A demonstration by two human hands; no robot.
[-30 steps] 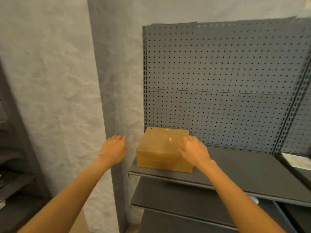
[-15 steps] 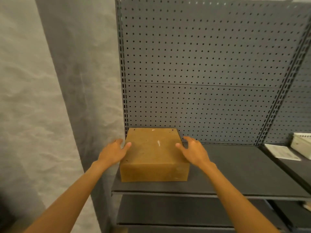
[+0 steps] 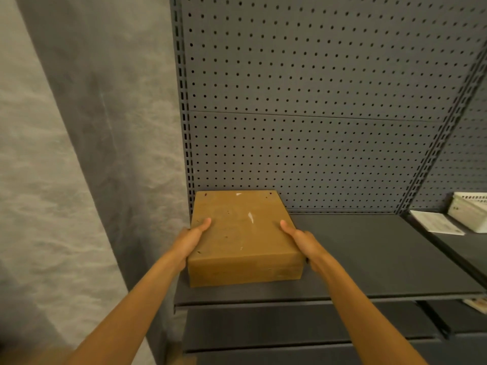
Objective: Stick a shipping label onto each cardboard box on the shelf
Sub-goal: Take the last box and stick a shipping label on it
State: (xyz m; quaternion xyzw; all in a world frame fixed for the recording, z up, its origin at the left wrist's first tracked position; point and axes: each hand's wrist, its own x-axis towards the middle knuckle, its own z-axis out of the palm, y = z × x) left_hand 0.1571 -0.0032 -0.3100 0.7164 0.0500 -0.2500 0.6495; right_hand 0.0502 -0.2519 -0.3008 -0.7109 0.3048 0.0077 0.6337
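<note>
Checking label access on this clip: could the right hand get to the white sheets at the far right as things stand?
Probably not right away. The right hand grips the box, and the white sheets lie well off on the adjoining shelf. Nothing blocks the path once it lets go.

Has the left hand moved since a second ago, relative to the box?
Yes. The left hand has moved right onto the cardboard box: it was apart from the box's left side, and now grips that edge.

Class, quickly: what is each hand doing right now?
Left hand: grips the left side of the box.
Right hand: grips its right side.
</note>
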